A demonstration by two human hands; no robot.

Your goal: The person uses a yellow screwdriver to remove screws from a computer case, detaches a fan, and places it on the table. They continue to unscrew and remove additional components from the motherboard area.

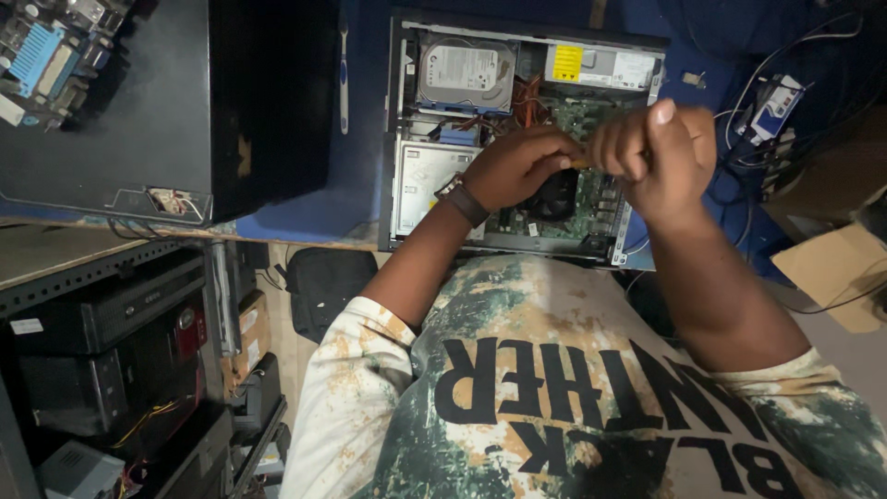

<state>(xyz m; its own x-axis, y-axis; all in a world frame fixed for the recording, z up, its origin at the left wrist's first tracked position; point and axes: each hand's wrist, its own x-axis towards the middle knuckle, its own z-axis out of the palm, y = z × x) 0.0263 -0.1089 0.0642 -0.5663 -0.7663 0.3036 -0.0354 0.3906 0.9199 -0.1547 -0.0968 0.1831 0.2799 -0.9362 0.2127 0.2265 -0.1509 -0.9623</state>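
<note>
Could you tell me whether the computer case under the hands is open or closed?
Open. The case has no side panel on: its hard drive, power supply and green board lie exposed.

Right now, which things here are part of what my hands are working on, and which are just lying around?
In use:
open computer case
left hand
right hand
small yellow piece between them
cooler fan

Lying about:
closed black case
toothbrush
cardboard box
loose circuit board

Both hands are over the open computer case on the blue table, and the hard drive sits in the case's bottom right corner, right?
Not quite. The head view shows the hard drive in the top left corner of the open computer case. The left hand and right hand are indeed over it, on the blue table.
</note>
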